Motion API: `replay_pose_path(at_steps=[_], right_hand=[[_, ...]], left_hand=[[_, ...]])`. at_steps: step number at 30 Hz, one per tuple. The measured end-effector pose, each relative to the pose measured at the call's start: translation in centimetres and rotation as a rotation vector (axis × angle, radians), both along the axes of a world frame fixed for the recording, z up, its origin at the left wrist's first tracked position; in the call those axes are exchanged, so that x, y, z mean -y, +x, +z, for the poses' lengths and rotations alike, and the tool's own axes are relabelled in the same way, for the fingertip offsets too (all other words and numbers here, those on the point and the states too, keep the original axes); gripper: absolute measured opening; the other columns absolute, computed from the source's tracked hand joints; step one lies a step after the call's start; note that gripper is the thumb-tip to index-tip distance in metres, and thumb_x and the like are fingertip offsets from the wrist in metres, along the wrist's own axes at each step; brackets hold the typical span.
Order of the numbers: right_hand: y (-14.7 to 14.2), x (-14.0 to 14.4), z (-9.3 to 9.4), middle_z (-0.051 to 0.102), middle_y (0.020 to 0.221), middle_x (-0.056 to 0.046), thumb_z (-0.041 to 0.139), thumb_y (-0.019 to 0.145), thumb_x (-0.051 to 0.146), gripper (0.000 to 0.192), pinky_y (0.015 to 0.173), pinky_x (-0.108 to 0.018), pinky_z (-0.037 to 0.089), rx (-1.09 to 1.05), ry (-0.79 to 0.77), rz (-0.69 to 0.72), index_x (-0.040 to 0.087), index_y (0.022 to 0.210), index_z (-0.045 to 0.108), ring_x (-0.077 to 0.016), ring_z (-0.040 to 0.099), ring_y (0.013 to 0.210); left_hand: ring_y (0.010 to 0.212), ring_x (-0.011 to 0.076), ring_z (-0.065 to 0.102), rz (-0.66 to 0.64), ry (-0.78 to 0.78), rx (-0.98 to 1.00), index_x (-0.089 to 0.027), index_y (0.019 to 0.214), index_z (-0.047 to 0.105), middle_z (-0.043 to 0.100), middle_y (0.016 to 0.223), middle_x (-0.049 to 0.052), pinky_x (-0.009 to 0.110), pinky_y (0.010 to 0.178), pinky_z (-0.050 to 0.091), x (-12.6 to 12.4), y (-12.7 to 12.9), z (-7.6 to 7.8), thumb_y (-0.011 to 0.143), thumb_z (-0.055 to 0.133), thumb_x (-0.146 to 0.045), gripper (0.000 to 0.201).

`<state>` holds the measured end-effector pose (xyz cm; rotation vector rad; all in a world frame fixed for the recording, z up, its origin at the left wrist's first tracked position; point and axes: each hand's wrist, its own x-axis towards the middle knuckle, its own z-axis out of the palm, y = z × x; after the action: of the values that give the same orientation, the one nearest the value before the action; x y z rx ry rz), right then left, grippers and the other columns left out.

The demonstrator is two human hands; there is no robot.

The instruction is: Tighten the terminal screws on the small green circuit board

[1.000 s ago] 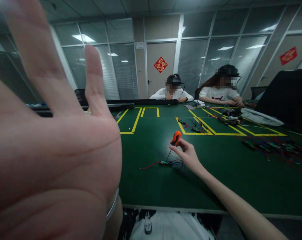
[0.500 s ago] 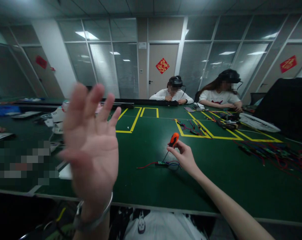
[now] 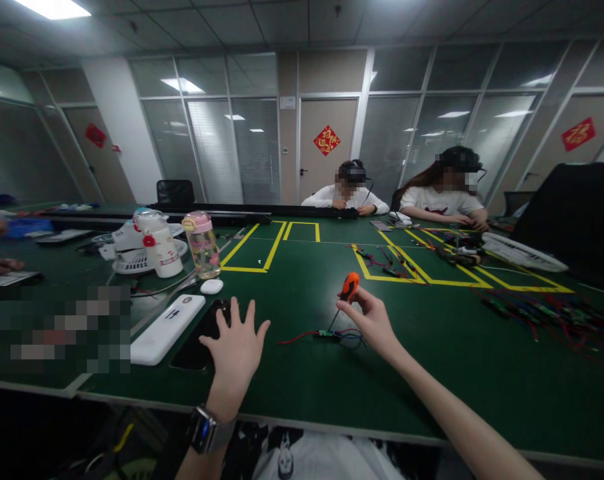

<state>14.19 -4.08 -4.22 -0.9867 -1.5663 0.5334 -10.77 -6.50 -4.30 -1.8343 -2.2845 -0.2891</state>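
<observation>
My right hand (image 3: 372, 321) holds a screwdriver with an orange handle (image 3: 349, 287), its tip down on a small green circuit board (image 3: 327, 333) with red and blue wires on the green table (image 3: 307, 373). My left hand (image 3: 236, 353) hovers low over the table with fingers spread, holding nothing, just right of a black phone (image 3: 202, 337). A watch sits on that wrist.
A white power bank (image 3: 167, 328), a white mouse-like object (image 3: 211, 286), a pink-lidded bottle (image 3: 202, 245) and a white bottle (image 3: 157, 250) stand left. Yellow tape marks boxes on the table. Loose wires (image 3: 557, 310) lie right. Two people sit at the far side.
My left hand dropped from right in front of the camera down to the table near the phone. My right hand and the screwdriver stayed on the board.
</observation>
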Motion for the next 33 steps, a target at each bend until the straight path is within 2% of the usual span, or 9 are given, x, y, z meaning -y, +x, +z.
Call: replay_pose_path(at_steps=[5,11,15,21,23,28,33], right_hand=[[0.1,0.0,-0.1,0.069,0.085,-0.007,0.067,0.08,0.037,0.022,0.074,-0.033,0.046,0.016,0.014,0.001,0.016,0.088,0.068,-0.0202,0.059,0.076],[0.0,0.0,-0.2,0.068,0.084,-0.006,0.068,0.079,0.035,0.02,0.074,-0.032,0.045,-0.001,0.014,0.0,0.015,0.084,0.066,-0.0201,0.059,0.076],[0.1,-0.1,-0.3,0.068,0.085,-0.006,0.067,0.08,0.037,0.023,0.074,-0.033,0.046,0.008,0.013,-0.003,0.015,0.088,0.067,-0.0205,0.059,0.077],[0.1,-0.2,-0.4,0.067,0.089,-0.008,0.067,0.081,0.036,0.023,0.075,-0.034,0.047,0.004,0.016,0.013,0.015,0.091,0.066,-0.0205,0.058,0.078],[0.0,-0.1,-0.4,0.066,0.091,-0.007,0.068,0.08,0.034,0.027,0.075,-0.034,0.047,-0.009,0.03,0.002,0.017,0.1,0.063,-0.0196,0.057,0.077],[-0.2,0.0,-0.4,0.061,0.086,-0.002,0.069,0.079,0.029,0.056,0.078,-0.035,0.048,-0.051,0.077,-0.048,0.022,0.13,0.046,-0.0182,0.057,0.075],[-0.4,0.4,-0.3,0.059,0.083,0.0,0.065,0.082,0.027,0.066,0.079,-0.036,0.048,-0.028,0.08,-0.041,0.025,0.141,0.037,-0.0174,0.057,0.074]], left_hand=[[0.137,0.0435,0.029,-0.01,-0.042,-0.036,-0.031,0.143,0.038,0.027,0.155,0.013,0.074,0.092,0.034,0.0,0.0,0.0,0.095,0.037,-0.043,0.049],[0.137,0.0421,0.03,-0.053,-0.058,-0.143,-0.03,0.14,0.044,0.036,0.151,0.014,0.073,0.094,0.033,0.5,0.0,-0.5,0.095,0.036,-0.027,0.046],[0.139,0.0429,0.027,-0.07,-0.082,-0.177,-0.033,0.141,0.042,0.037,0.15,0.013,0.078,0.091,0.03,1.2,0.6,-0.2,0.094,0.035,-0.019,0.049],[0.141,0.0438,0.021,-0.066,-0.252,-0.092,-0.036,0.143,0.037,0.032,0.153,0.01,0.083,0.089,0.027,2.1,0.9,0.9,0.094,0.036,-0.02,0.052],[0.141,0.0443,0.021,-0.067,-0.25,-0.074,-0.036,0.142,0.038,0.033,0.153,0.01,0.083,0.088,0.027,2.2,0.9,0.9,0.093,0.036,-0.021,0.051],[0.139,0.0448,0.024,-0.06,-0.213,-0.056,-0.035,0.141,0.04,0.037,0.15,0.011,0.084,0.086,0.028,2.1,0.6,0.4,0.093,0.037,-0.023,0.05],[0.138,0.0444,0.026,-0.054,-0.208,-0.045,-0.036,0.141,0.04,0.038,0.15,0.01,0.083,0.085,0.029,1.9,0.4,0.3,0.093,0.037,-0.024,0.05]])
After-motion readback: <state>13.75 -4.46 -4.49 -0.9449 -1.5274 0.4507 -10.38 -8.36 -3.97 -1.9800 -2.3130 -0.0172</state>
